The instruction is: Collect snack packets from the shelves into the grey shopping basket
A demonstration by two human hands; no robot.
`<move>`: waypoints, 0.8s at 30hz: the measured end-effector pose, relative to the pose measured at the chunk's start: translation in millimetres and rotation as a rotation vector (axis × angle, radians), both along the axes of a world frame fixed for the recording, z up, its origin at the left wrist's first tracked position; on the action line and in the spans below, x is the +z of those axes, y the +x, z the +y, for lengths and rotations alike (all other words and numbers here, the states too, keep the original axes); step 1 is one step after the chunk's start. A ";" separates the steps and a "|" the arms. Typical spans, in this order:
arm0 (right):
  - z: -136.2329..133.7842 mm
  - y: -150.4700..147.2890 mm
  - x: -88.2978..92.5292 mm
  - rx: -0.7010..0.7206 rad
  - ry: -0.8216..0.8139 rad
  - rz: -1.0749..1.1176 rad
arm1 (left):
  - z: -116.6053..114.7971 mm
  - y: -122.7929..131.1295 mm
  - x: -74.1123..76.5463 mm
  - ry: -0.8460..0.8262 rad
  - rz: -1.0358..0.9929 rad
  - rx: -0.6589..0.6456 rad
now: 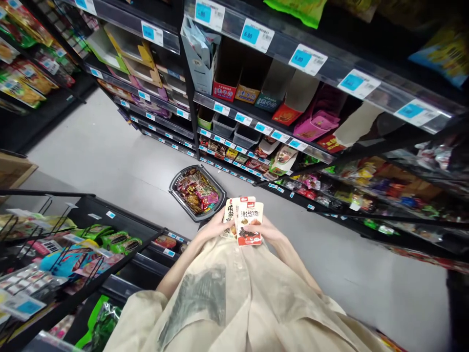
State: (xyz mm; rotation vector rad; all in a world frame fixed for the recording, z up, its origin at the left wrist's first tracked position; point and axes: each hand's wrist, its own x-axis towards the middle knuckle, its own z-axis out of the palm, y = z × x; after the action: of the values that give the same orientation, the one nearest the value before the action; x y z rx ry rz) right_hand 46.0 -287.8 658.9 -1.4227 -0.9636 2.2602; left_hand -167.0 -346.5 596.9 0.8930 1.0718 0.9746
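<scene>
Close to my body, my left hand (pixel 217 226) is closed on a cream snack packet (pixel 229 211) with dark lettering. My right hand (pixel 270 231) grips a second snack packet (pixel 250 238), cream with a red top and red bottom, which overlaps the first. A further red-topped edge shows behind them, and I cannot tell whether it is a separate packet. On the floor just ahead and to the left sits a black shopping basket (pixel 173 191), filled with many small snack packets (pixel 198 190).
Shelving (pixel 252 117) with open cardboard boxes and price tags runs along the front and right. A lower display rack (pixel 84 215) with hanging packets stands at the left. Grey floor (pixel 110 134) lies between them. A cardboard box (pixel 14 168) is at the far left.
</scene>
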 end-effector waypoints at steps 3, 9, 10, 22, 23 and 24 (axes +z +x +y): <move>15.0 3.6 0.6 -0.007 0.005 -0.067 | 27.2 2.2 -1.1 0.045 0.075 -0.054; 74.3 5.5 -18.7 0.009 0.003 -0.198 | 89.4 3.3 -3.9 0.041 0.364 -0.069; 86.3 2.1 -24.3 0.026 0.009 -0.214 | 97.2 2.2 -4.9 0.032 0.403 -0.035; 221.4 -79.0 -116.5 0.885 0.895 -0.053 | 171.4 -47.1 -85.5 -0.033 0.440 0.685; 229.7 -84.4 -126.3 0.933 0.925 -0.050 | 175.8 -53.3 -95.3 -0.009 0.401 0.758; 236.2 -89.4 -135.6 0.961 0.931 -0.048 | 179.8 -59.1 -104.4 0.005 0.362 0.819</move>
State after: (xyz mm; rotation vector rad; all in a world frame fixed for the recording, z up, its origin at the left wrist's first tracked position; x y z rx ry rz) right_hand -43.5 -51.6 523.3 -0.6123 -2.6417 1.6884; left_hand -226.2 -166.7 492.5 0.6377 1.8155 1.5130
